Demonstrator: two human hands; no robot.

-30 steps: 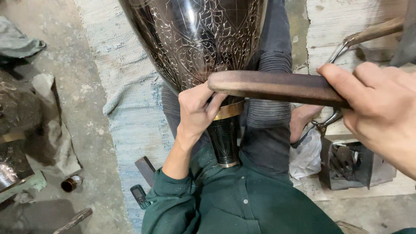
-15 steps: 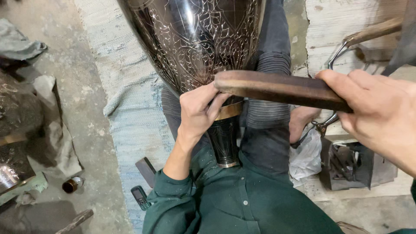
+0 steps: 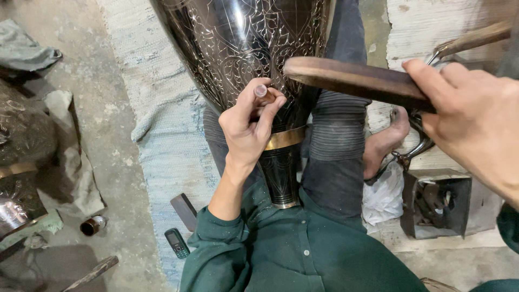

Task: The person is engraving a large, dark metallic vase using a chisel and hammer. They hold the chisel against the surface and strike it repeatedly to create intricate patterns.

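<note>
Fingers (image 3: 265,111) round punch (image 3: 261,90) against engraved vase (image 3: 243,43)

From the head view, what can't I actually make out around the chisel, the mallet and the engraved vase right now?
- Chisel tip: hidden by the left hand, only its butt end shows.
- Engraved vase: upper body cut off by the top edge.
- Wooden mallet: grip end covered by the right hand.
- Dark metal box: contents too shadowed to identify.
- Mobile phone: keys too small to make out.
</note>
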